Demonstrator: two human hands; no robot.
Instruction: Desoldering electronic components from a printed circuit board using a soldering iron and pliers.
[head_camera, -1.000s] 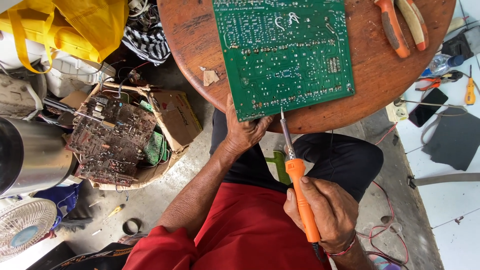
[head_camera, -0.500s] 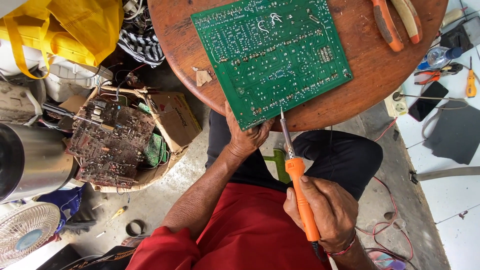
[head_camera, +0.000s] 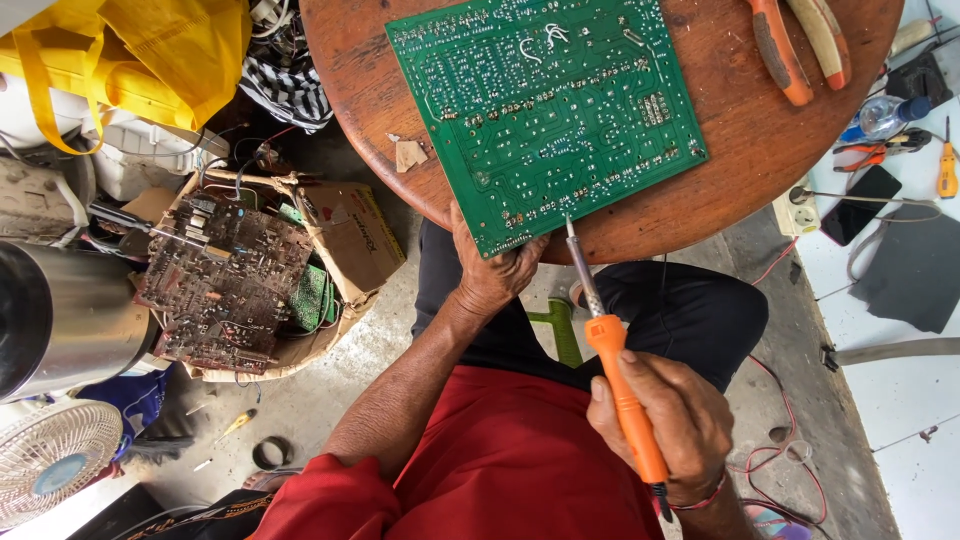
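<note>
Green circuit board (head_camera: 545, 115) lies solder side up on a round wooden table (head_camera: 740, 170), its near corner overhanging the table edge. Left hand (head_camera: 492, 270) grips that near corner, thumb on the upper face and fingers curled beneath the board. Right hand (head_camera: 665, 425) is clenched around the orange handle of a soldering iron (head_camera: 612, 365); the metal tip points up at the board's near edge and sits at or just short of it, contact cannot be confirmed. Orange-handled pliers (head_camera: 795, 45) lie on the far right of the table, well apart from the board. A small scrap of paper (head_camera: 410, 155) rests on the table just left of the board. On the floor to the left, a cardboard box (head_camera: 345, 240) holds brown circuit boards (head_camera: 225, 280). A yellow bag (head_camera: 150, 45) sits above the box, and a white fan (head_camera: 55, 460) stands at lower left.
</note>
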